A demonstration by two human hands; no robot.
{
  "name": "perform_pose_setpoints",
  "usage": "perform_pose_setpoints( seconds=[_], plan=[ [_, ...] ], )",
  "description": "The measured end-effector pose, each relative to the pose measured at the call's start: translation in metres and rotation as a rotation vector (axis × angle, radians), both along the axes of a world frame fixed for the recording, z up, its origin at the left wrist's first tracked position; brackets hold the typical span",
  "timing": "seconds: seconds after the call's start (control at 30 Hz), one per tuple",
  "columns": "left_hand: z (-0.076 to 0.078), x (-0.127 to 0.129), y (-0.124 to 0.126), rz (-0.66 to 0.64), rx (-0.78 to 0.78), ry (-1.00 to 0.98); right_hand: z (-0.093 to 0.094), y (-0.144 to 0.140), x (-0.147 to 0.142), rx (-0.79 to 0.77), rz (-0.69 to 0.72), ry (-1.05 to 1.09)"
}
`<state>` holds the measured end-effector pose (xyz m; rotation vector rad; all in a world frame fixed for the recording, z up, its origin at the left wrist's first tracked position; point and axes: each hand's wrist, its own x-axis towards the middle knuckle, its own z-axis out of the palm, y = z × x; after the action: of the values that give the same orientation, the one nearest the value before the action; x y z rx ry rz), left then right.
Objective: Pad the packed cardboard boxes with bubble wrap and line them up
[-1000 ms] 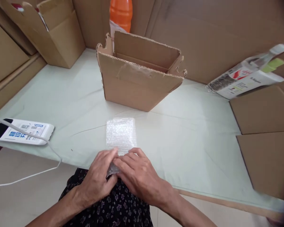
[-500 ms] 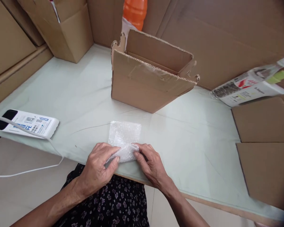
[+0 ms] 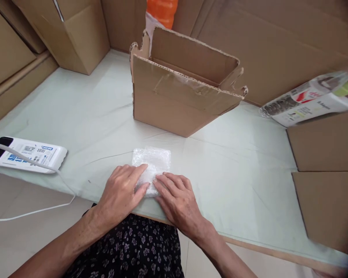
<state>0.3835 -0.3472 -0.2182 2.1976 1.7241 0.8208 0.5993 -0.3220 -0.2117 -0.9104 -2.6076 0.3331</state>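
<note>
Bubble wrap, clear and crinkled, formed a small flat packet that lay on the pale green surface close to its near edge, directly in front of the person.

Head view: the left hand rested palm down on the packet's near left part, fingers held together and flat, pressing rather than pinching. The right hand lay likewise on the near right part, fingers slightly spread and flat on the wrap. Neither hand gripped anything. The packet looked already folded over on itself; whatever was inside could not be made out.

Judged on position, the wrapping appeared close to finished, with the near fold being pressed down. No tape was seen on the packet. The open cardboard box stood beyond it, near but apart, and its inside, so far as visible, held nothing; packing had not begun.

A white power strip with its cable lay well to the left. A printed plastic bag leaned at the far right, above flat cardboard sheets.
</note>
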Motion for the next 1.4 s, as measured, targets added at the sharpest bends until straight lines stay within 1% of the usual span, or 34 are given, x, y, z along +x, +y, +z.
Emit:
perform_pose_setpoints(
  seconds=[0.03,0.1,0.17,0.2,0.27,0.3,0.37,0.47,0.5,0.57,0.6,0.67,0.73,0.83,0.9,0.97,1.03,1.07,1.1,1.17,1.23,1.3,1.33,1.37,1.4],
  plan=[
    [0.004,-0.002,-0.003,-0.018,0.027,-0.036,-0.001,0.004,-0.002,-0.017,0.000,0.030],
    [0.012,-0.008,-0.008,-0.109,0.059,-0.110,-0.001,0.009,-0.004,-0.093,-0.016,0.113],
    [0.016,-0.012,-0.013,-0.208,0.047,-0.171,0.001,0.012,-0.003,-0.209,-0.035,0.169],
    [0.015,-0.013,-0.014,-0.220,0.029,-0.194,0.002,0.013,-0.002,-0.268,-0.042,0.185],
    [0.011,-0.013,-0.013,-0.160,-0.013,-0.215,0.003,0.015,0.000,-0.361,-0.061,0.197],
    [0.007,-0.012,-0.010,-0.108,-0.028,-0.210,0.004,0.017,0.001,-0.370,-0.080,0.195],
    [0.000,-0.009,-0.003,-0.015,-0.034,-0.170,0.004,0.024,0.001,-0.299,-0.132,0.173],
    [-0.008,-0.005,0.006,0.048,-0.011,-0.082,0.003,0.042,-0.005,-0.136,-0.189,0.069],
    [-0.009,-0.005,0.008,0.058,-0.006,-0.061,0.002,0.048,-0.008,-0.121,-0.191,0.012],
    [-0.011,-0.006,0.009,0.086,-0.005,-0.032,0.000,0.059,-0.017,-0.146,-0.175,-0.100],
    [-0.012,-0.008,0.008,0.108,-0.005,-0.021,-0.001,0.062,-0.021,-0.167,-0.154,-0.132],
    [-0.013,-0.012,0.005,0.146,-0.003,-0.010,-0.003,0.064,-0.027,-0.205,-0.093,-0.127],
    [-0.014,-0.017,0.001,0.140,-0.011,-0.025,-0.005,0.060,-0.028,-0.231,-0.044,-0.043],
    [-0.015,-0.019,-0.004,0.067,-0.060,-0.126,-0.004,0.047,-0.020,-0.298,-0.019,0.082],
    [-0.015,-0.017,-0.005,0.040,-0.108,-0.198,-0.001,0.038,-0.012,-0.344,-0.043,0.094],
    [-0.013,-0.011,-0.003,0.022,-0.137,-0.239,0.004,0.033,-0.004,-0.348,-0.071,0.053],
    [-0.005,-0.003,0.003,-0.019,-0.112,-0.241,0.009,0.031,0.005,-0.324,-0.071,0.023],
    [0.001,0.001,0.008,-0.042,-0.070,-0.235,0.012,0.032,0.010,-0.308,-0.067,0.028],
    [0.010,0.005,0.015,-0.057,-0.007,-0.224,0.014,0.034,0.014,-0.289,-0.076,0.050],
    [0.034,0.011,0.034,-0.043,0.171,-0.188,0.021,0.039,0.024,-0.237,-0.126,0.125],
    [0.061,0.014,0.062,0.015,0.366,-0.139,0.031,0.046,0.034,-0.175,-0.189,0.198],
    [0.083,0.014,0.096,0.060,0.518,-0.101,0.044,0.052,0.044,-0.113,-0.236,0.238],
    [0.091,0.013,0.112,0.077,0.566,-0.093,0.051,0.054,0.049,-0.082,-0.255,0.250],
    [0.095,0.012,0.127,0.095,0.597,-0.085,0.058,0.056,0.055,-0.051,-0.275,0.264],
    [0.096,0.010,0.139,0.111,0.613,-0.072,0.065,0.058,0.060,-0.023,-0.298,0.279]
  ],
)
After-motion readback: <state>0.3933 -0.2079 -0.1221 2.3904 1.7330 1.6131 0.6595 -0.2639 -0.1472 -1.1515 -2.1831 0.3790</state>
